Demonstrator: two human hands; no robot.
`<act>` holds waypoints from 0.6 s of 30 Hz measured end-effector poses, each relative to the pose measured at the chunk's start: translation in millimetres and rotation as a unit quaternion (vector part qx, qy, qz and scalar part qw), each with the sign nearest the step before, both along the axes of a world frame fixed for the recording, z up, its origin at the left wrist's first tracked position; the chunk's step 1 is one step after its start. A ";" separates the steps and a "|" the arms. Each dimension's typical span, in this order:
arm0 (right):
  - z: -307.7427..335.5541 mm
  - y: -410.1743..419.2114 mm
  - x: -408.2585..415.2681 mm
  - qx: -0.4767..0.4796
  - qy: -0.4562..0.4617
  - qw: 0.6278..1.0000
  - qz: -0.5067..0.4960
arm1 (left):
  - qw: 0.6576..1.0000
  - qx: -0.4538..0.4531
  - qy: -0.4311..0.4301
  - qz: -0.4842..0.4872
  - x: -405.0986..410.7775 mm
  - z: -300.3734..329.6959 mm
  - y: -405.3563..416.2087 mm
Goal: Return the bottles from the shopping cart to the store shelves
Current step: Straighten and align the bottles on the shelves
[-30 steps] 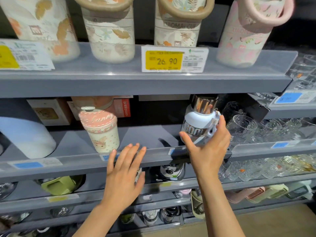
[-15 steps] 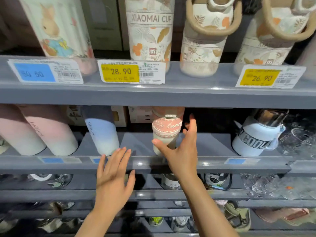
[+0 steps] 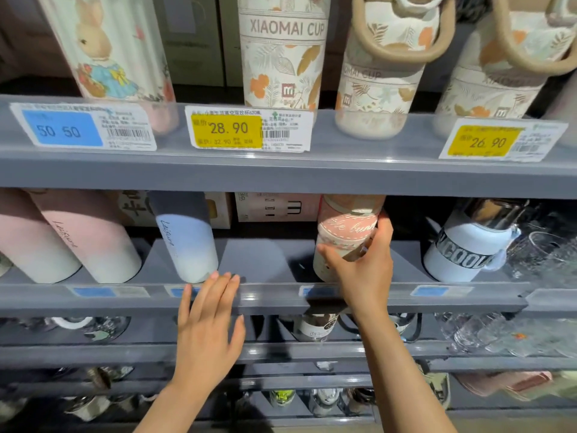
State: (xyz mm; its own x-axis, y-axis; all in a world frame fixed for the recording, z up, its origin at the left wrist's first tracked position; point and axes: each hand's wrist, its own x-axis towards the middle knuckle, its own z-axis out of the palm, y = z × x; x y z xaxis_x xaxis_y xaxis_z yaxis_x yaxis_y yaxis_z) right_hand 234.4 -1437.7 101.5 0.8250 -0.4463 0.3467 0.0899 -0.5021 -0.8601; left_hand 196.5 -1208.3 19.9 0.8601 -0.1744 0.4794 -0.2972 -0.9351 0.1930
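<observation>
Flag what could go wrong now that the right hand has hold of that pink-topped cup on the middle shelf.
1. The right hand grips the pink-topped cup just under the upper shelf; lifting it straight up may knock its top against that shelf.
2. The white jug stands close on the right, with glassware beyond; a sideways sweep could bump them.
3. The left hand lies flat on the shelf rail, not supporting the cup.
</observation>
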 end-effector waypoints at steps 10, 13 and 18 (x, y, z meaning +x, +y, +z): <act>-5.5 -33.5 -2.4 -0.020 -0.011 1.000 -0.001 | 1.000 -0.008 0.000 0.030 -0.5 -0.6 -9.2; -6.2 -36.9 -3.7 -0.033 -0.014 0.999 0.006 | 0.999 -0.010 0.001 0.034 -1.2 -0.4 -10.5; -5.8 -36.1 -6.4 -0.041 -0.026 0.999 0.010 | 0.999 -0.009 -0.006 0.048 -2.5 -3.9 -12.7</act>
State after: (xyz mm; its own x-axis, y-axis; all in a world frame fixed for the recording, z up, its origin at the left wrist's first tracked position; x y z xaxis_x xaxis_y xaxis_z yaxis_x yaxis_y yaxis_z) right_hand 228.1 -1473.9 95.8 0.8132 -0.3979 0.4247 0.1449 -0.5684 -0.8099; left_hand 194.0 -1221.0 16.1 0.8666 -0.0820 0.4922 -0.2085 -0.9557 0.2078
